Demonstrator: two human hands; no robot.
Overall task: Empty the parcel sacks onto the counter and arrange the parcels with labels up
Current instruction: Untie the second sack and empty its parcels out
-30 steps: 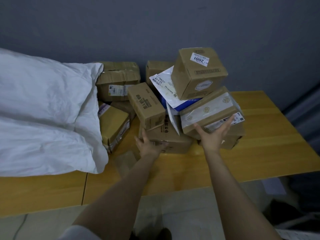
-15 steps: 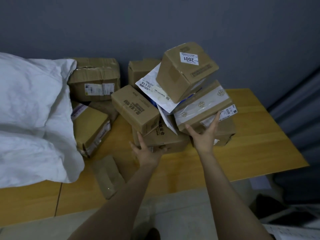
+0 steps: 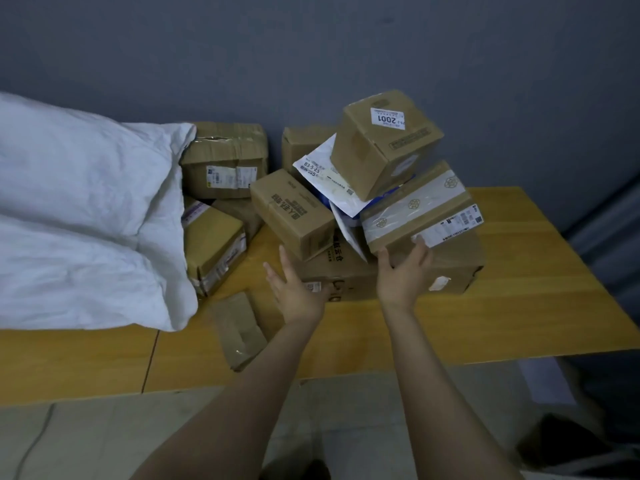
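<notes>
On the yellow wooden counter [image 3: 519,306], a heap of brown cardboard parcels [image 3: 346,271] sits by the white sack [image 3: 86,209] (its mouth facing them). Right hand [image 3: 403,271], fingers straight, props the white-taped box [image 3: 415,209]; left hand [image 3: 298,292], fingers spread, holds nothing just beneath another carton [image 3: 294,213].

Wooden counter [image 3: 519,306] against a grey wall, seen from above. A heap of cardboard boxes [image 3: 349,271] sits at centre. The topmost box [image 3: 384,147], labelled 2001, tilts on a white mailer [image 3: 322,171] and a taped box [image 3: 415,209]. At 9 o'clock from the heap lies a white sack [image 3: 86,220], with more boxes at its mouth. At 6 o'clock, the left hand [image 3: 298,292], fingers straight, is just below a tilted box [image 3: 294,213]. The right hand [image 3: 403,271], fingers spread, touches the taped box's lower edge. A flat cardboard scrap [image 3: 239,330] lies at 7 o'clock.
</notes>
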